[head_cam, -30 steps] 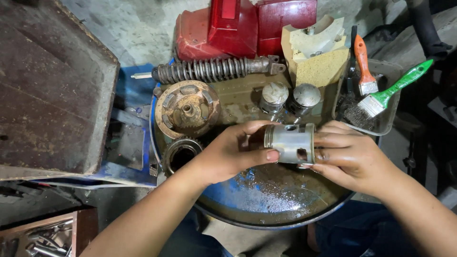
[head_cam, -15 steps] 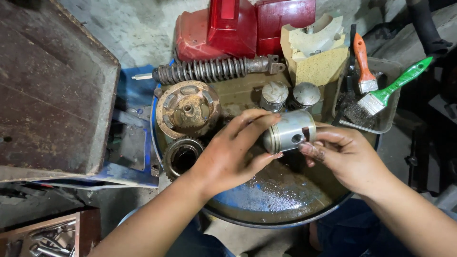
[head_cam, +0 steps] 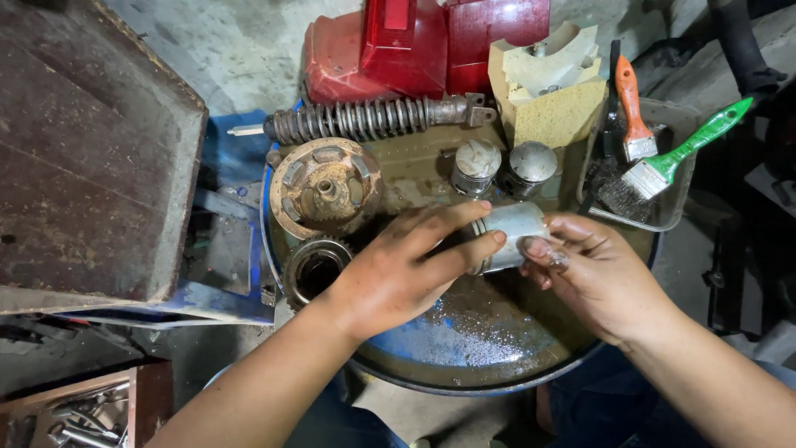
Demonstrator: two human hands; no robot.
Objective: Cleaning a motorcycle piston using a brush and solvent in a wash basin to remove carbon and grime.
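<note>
Head view: both hands (head_cam: 406, 270) (head_cam: 601, 278) around grey metal piston (head_cam: 514, 228).

Repair workshop, oily drum (head_cam: 464, 365), engine pistons (head_cam: 478, 162), spring (head_cam: 365, 120)

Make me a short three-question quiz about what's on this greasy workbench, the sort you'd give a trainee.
1. True or false: both hands are on the metal piston.
2. Which brush lies nearer the top edge of the picture: A, the orange-handled wire brush, or B, the green-handled paintbrush?
3. What long part lies just below the red covers?

Key:
1. True: the left hand wraps over it, and the right hand touches its end with its fingertips.
2. A.
3. The coil spring shock absorber.
</note>
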